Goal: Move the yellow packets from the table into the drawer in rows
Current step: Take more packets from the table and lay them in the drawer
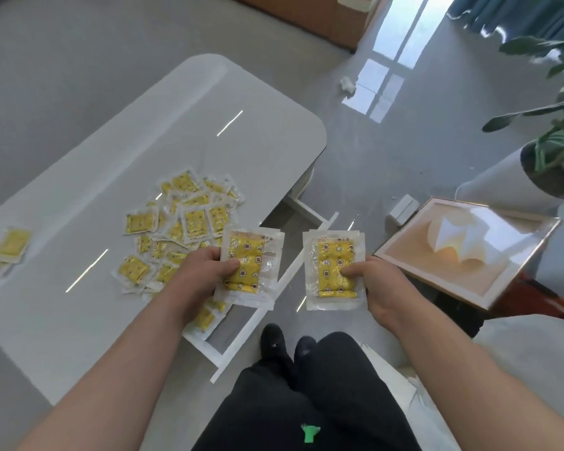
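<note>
My left hand (205,271) grips a small stack of yellow packets (251,262) by its left edge, thumb on top. My right hand (376,286) pinches another stack of yellow packets (334,266) at its right edge. Both stacks hover above the open white drawer (261,307), which juts from the table's right side. A yellow packet lies in the drawer (205,320), partly hidden under my left forearm. A loose pile of yellow packets (183,222) covers the white table (209,118). A few more packets (10,245) lie at the table's left edge.
A framed picture (463,252) leans at the right of the drawer. A potted plant (557,148) stands at far right. My legs in black trousers and shoes (284,346) are just below the drawer. Crumpled paper (347,84) lies on the grey floor.
</note>
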`<state>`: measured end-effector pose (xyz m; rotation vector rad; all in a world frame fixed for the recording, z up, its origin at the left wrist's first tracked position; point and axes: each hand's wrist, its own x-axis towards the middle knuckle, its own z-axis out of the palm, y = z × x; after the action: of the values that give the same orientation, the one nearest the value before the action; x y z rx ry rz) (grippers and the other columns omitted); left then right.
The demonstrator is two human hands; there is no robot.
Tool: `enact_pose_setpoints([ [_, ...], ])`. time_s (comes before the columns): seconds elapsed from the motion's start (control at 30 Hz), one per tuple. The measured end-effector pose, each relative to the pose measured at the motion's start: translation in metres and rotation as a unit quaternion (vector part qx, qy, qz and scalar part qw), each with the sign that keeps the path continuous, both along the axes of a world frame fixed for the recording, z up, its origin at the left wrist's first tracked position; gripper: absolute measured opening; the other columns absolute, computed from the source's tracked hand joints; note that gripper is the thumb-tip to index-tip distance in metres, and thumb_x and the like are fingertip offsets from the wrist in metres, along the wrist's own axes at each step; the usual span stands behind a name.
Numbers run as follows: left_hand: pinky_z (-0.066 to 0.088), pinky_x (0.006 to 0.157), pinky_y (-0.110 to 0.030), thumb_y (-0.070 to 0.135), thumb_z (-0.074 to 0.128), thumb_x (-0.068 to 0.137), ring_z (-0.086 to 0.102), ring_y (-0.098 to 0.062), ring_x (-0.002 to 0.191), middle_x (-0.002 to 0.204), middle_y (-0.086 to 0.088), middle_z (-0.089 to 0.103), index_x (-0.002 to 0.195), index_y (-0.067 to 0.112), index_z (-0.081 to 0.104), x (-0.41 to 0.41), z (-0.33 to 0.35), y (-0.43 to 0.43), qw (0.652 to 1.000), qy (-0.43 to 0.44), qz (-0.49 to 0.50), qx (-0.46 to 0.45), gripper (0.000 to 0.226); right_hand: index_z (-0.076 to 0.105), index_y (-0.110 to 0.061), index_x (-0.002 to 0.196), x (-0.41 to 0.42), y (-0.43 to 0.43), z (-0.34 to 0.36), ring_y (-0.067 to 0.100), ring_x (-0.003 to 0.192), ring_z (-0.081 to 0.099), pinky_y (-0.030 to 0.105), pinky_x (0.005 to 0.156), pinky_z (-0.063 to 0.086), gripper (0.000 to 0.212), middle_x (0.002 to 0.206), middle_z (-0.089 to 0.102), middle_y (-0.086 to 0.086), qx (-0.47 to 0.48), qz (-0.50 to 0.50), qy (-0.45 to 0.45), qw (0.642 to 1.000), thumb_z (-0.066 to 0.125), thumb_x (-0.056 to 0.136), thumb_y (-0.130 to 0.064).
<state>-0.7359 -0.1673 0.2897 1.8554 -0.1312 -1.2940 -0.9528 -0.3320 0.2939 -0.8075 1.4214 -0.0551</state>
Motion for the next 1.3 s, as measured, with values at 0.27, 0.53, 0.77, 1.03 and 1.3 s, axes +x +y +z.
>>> enact_pose_setpoints([
  [0.27,0.051,0.09,-0.055,0.008,0.061,0.089,0.069,-0.036,0.092,0.093,-0.016,0.074,0.091,0.009,0.071,0.023,-0.027,-0.002,0.995,0.023,0.101,0.012,0.011,0.061,-0.013,0.114,0.063,-0.045,-0.021,0.029,0.094,0.069,0.041,0.073,0.057,0.032,0.106,0.07,0.01,0.002,0.095,0.034,0.995,0.058,0.086,0.004],
  [0.53,0.052,0.088,-0.046,0.009,0.062,0.089,0.068,-0.032,0.094,0.093,-0.011,0.073,0.089,0.014,0.069,0.022,-0.083,-0.011,0.965,0.036,0.258,0.042,0.008,0.064,-0.013,0.103,0.127,-0.087,-0.074,0.032,0.091,0.07,0.049,0.084,0.057,0.027,0.099,0.073,0.011,0.006,0.251,0.058,0.966,0.057,0.086,0.007],
  [0.77,0.052,0.089,-0.047,0.004,0.064,0.087,0.068,-0.033,0.095,0.09,-0.011,0.074,0.088,0.012,0.07,-0.001,-0.17,-0.025,0.917,0.07,0.389,0.06,0.01,0.066,-0.011,0.098,0.162,-0.111,-0.163,0.028,0.086,0.072,0.038,0.069,0.058,0.023,0.094,0.074,0.01,0.012,0.376,0.068,0.924,0.059,0.086,0.007],
  [1.03,0.053,0.09,-0.049,0.008,0.066,0.086,0.07,-0.031,0.091,0.095,-0.014,0.074,0.094,0.007,0.07,-0.016,-0.273,-0.013,0.914,0.087,0.388,0.078,0.009,0.066,-0.008,0.1,0.182,-0.107,-0.274,0.029,0.087,0.073,0.042,0.079,0.059,0.019,0.096,0.075,0.012,0.016,0.446,0.078,0.891,0.063,0.086,0.006],
  [1.3,0.055,0.082,-0.034,0.011,0.068,0.086,0.07,-0.019,0.085,0.084,-0.002,0.074,0.084,0.015,0.069,0.001,-0.388,0.002,0.957,0.053,0.258,0.121,0.005,0.067,-0.004,0.1,0.207,-0.095,-0.387,0.033,0.086,0.073,0.049,0.086,0.057,0.018,0.091,0.076,0.014,0.009,0.549,0.108,0.829,0.065,0.085,0.004],
])
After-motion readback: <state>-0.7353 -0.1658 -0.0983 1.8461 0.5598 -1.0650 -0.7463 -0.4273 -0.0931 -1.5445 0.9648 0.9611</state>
